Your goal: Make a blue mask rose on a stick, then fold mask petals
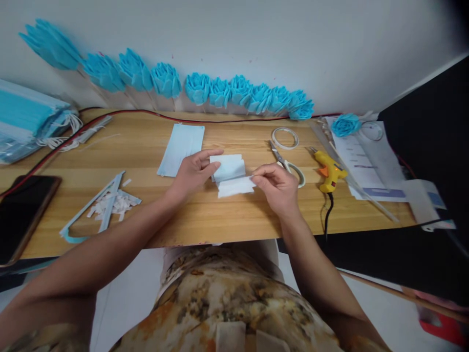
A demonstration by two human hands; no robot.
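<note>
A folded white-and-pale-blue sheet of mask fabric (231,175) lies on the wooden table (220,220) between both hands. My left hand (193,173) rests flat on the sheet's left end, fingers stretched over it. My right hand (277,185) pinches the sheet's right edge between thumb and fingertips. A flat pale-blue mask sheet (182,148) lies just behind the left hand. Scissors (287,164) lie right behind my right hand.
A yellow glue gun (330,171) and a tape roll (285,138) lie to the right, papers (366,161) beyond. Blue fabric flowers (220,92) line the wall. A stack of masks (25,120), a phone (22,210) and cut scraps (106,203) lie left.
</note>
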